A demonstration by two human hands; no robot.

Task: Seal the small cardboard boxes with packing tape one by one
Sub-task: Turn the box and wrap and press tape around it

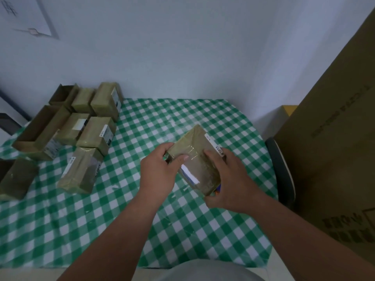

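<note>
Here a big brown carton (332, 151) fills the right edge, standing taller than the desk; dark printing runs along its side and large block characters sit near its lower corner, all too blurred to read. The desk (85, 230) wears a green-and-white checked cloth. A dark chair back (281, 173) shows between the desk edge and the carton.

At the desk's far left sits a group of small boxes (67, 128), packed close and touching one another. Two at the outer left stand open with brown insides showing; the others are closed, and several carry white labels with black print that cannot be made out. One closed box (81, 171) lies just in front of the group, with a narrow white label on its left side and dark lettering on its right side, unreadable.

Near the desk's middle, both hands hold one small box (194, 159), tilted and shiny with clear tape. It bears a white label strip along its right edge and a white patch under the tape; the writing is illegible. The left hand (160, 169) grips the box's near-left corner, thumb pressed on top. The right hand (229, 179) clasps the right side, fingers curled round it.
</note>
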